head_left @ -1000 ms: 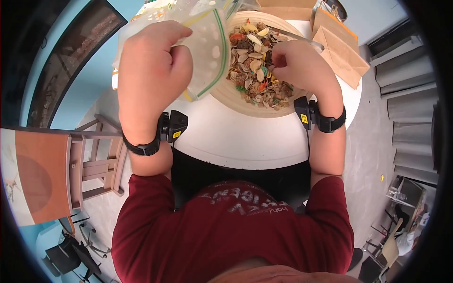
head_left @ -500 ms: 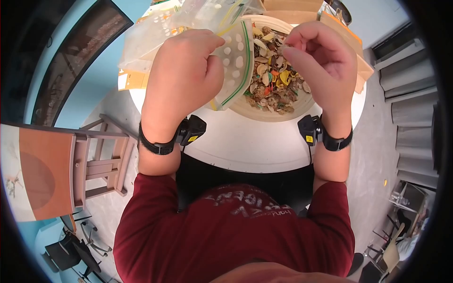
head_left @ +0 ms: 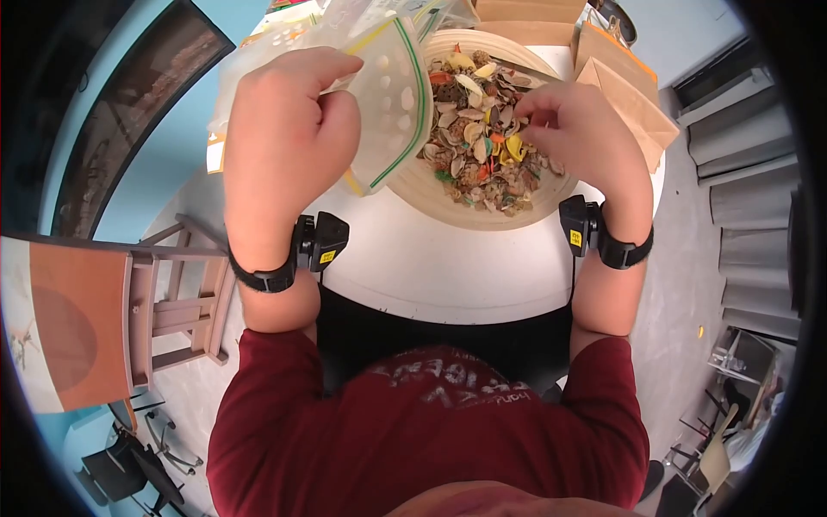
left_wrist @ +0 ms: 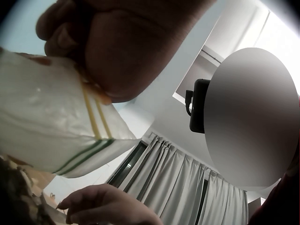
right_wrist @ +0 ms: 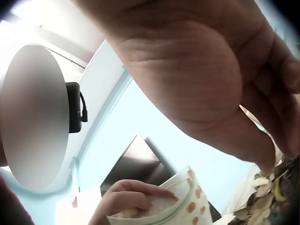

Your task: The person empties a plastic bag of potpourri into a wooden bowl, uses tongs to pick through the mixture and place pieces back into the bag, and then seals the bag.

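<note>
My left hand (head_left: 293, 129) grips the edge of a clear zip bag (head_left: 392, 103) with white dots and green and yellow seal stripes. The bag hangs at the left side of a round pale wooden bowl (head_left: 422, 200), its green-striped edge toward the mix. Dried potpourri (head_left: 478, 142) fills the bowl: brown petals, cones and a few yellow, red and green bits. Over its right part reaches my right hand (head_left: 594, 133), palm down. In the right wrist view, a gap shows between its thumb (right_wrist: 255, 152) and fingers, close above the pieces.
Brown paper bags (head_left: 624, 103) stand right of the bowl and behind it. More clear bags (head_left: 258, 65) lie at the left back of the white round table (head_left: 431, 276). A dark stick-like handle (head_left: 530, 71) lies across the bowl's far rim. A wooden stand (head_left: 185, 293) is on the floor to the left.
Half a second ago my right hand was turned up with its fingertips near together beside the bag; now it is lowered over the potpourri. My left hand and the bag have shifted left.
</note>
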`<move>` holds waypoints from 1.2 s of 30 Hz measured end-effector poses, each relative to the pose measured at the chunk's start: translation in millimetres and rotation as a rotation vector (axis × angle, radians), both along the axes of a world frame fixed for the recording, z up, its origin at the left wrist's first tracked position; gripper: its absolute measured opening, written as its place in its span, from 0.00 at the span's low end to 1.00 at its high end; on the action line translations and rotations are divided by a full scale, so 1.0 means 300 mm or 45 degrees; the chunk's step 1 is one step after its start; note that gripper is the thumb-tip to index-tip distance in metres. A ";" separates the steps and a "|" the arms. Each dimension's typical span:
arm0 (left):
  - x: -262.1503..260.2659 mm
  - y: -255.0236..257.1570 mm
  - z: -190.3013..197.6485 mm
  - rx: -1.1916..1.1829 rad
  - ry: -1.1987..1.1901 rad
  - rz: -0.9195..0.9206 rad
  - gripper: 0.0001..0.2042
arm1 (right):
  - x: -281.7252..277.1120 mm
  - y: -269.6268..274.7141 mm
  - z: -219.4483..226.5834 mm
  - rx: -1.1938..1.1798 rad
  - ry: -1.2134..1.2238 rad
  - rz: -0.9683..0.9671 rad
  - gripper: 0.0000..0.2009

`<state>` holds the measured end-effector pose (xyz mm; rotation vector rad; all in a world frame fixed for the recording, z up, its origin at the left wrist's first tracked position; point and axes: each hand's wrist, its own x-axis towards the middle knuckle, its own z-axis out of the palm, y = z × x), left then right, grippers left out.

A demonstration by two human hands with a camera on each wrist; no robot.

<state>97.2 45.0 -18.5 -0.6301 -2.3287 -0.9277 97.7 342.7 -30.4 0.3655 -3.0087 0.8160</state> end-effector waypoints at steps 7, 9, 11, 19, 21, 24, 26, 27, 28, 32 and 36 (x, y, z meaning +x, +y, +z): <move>0.012 -0.003 0.030 -0.072 -0.092 0.091 0.15 | -0.053 -0.002 -0.071 0.045 0.002 0.169 0.13; 0.011 0.001 0.022 -0.080 -0.042 0.055 0.15 | -0.050 -0.019 -0.070 0.033 -0.013 0.182 0.13; 0.012 0.008 0.010 -0.058 -0.028 0.020 0.15 | -0.049 -0.023 -0.085 0.011 0.036 0.207 0.12; 0.026 0.029 0.015 -0.058 -0.093 -0.004 0.14 | -0.069 -0.044 -0.121 0.017 0.067 0.256 0.07; 0.025 0.030 0.014 -0.065 -0.085 -0.017 0.14 | -0.072 -0.047 -0.118 0.031 0.054 0.241 0.06; 0.014 0.030 -0.003 -0.058 0.005 -0.072 0.14 | -0.055 -0.052 -0.079 -0.002 0.040 0.194 0.05; 0.022 0.027 -0.005 -0.094 -0.061 -0.067 0.15 | -0.050 -0.049 -0.063 -0.072 0.089 0.151 0.05; 0.025 0.027 -0.005 -0.113 -0.092 -0.064 0.16 | -0.047 -0.047 -0.055 -0.108 0.115 0.130 0.05; 0.025 0.031 -0.006 -0.121 -0.072 -0.083 0.16 | -0.044 -0.044 -0.039 -0.157 0.090 0.114 0.05; 0.030 0.044 -0.005 -0.156 -0.040 -0.116 0.15 | -0.013 -0.057 0.009 -0.593 -0.047 0.132 0.05; 0.042 0.066 0.002 -0.193 -0.061 -0.164 0.15 | 0.052 -0.159 0.032 -1.091 -0.180 0.156 0.06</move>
